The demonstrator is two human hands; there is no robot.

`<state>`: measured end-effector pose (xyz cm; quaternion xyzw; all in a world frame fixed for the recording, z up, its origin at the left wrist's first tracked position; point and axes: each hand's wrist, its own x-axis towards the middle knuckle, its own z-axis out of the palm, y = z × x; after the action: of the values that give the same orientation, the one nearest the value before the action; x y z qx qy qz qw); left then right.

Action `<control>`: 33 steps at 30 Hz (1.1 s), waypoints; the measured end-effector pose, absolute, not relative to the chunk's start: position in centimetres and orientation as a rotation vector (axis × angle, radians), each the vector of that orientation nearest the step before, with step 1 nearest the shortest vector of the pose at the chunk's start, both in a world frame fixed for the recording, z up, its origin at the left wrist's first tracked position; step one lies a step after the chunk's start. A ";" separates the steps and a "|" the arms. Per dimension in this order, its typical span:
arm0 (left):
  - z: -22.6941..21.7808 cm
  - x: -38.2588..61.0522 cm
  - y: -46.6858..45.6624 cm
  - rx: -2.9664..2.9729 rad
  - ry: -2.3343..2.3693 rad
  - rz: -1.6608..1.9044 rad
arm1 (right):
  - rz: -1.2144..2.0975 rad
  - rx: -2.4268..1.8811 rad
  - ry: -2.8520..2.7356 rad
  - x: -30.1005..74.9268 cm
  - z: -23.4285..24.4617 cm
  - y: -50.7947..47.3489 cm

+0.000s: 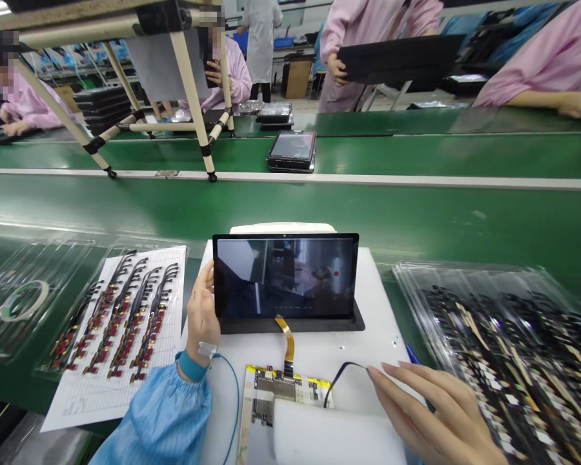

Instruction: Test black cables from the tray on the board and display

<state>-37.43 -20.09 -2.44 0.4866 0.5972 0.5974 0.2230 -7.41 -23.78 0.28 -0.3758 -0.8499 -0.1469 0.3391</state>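
My left hand (204, 318) grips the left edge of a tablet screen (285, 278), which stands tilted up on a dark base. A dim camera picture with a red dot is lit on it. From its lower edge a gold flex cable (287, 339) runs down to an exposed circuit board (275, 387). My right hand (430, 403) has its fingertips at the free end of a thin black flex cable (341, 371), which arches up from the board; the thumb is not clearly visible. A white foam block (339, 433) covers part of the board.
Left, a paper sheet (167, 361) carries rows of small flex parts beside a clear tray (10, 323) with a tape roll. Right, stacked clear trays (469, 274) hold many cables. Across the green line (416, 206) are stacked tablets (293, 147), a pipe rack (188, 84) and several co-workers.
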 end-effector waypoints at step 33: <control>-2.6 -37.4 -20.0 1.344 1.635 1.648 | -0.421 -0.920 -2.245 -7.6 0.5 -23.4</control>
<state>-37.44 -20.03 -2.55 0.4879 0.5936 0.5981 0.2276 -7.59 -23.40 0.50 -0.3521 -0.8596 -0.1612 0.3333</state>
